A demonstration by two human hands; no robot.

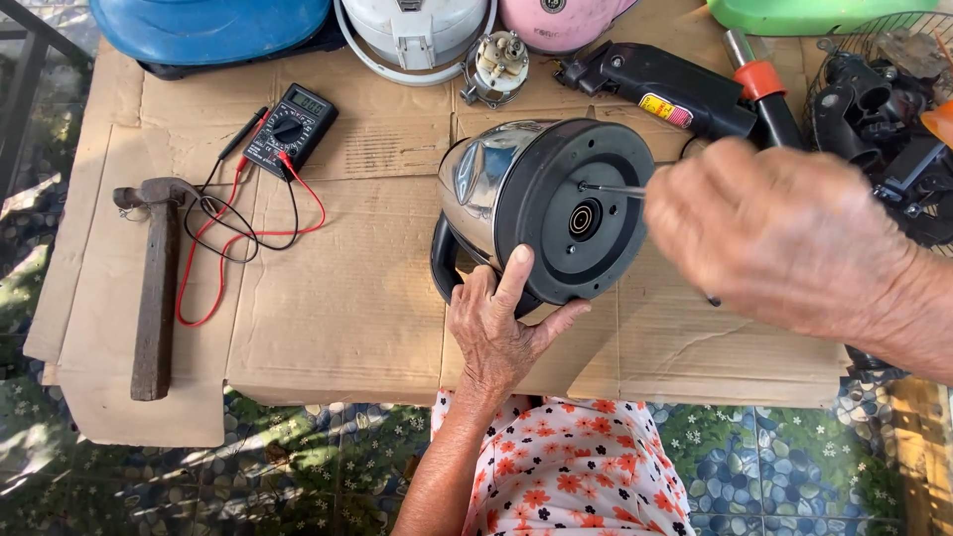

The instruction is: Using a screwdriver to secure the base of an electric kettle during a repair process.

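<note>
Holding the shiny kettle on its side is my left hand. My fingers curl up over the rim of the kettle's round black bottom, and my thumb sticks out to the right under it. So that hand is closed on the kettle. The kettle lies near the middle of the flat brown cardboard, with its black bottom turned toward me and its black handle down by my wrist.

My right hand is up close to the camera, so it looks big. It is wrapped tight around a screwdriver. I can only see the thin metal tip. The tip touches the black bottom, just up and left of the round hole in the middle.

Off to the left lies an old hammer with a wooden handle. Near it sits a black meter with red and black wires looping over the cardboard. Behind the kettle I see a white pot with a lid, a blue cover, a pink thing and a black tool. On the far right is a wire fan cage.
</note>
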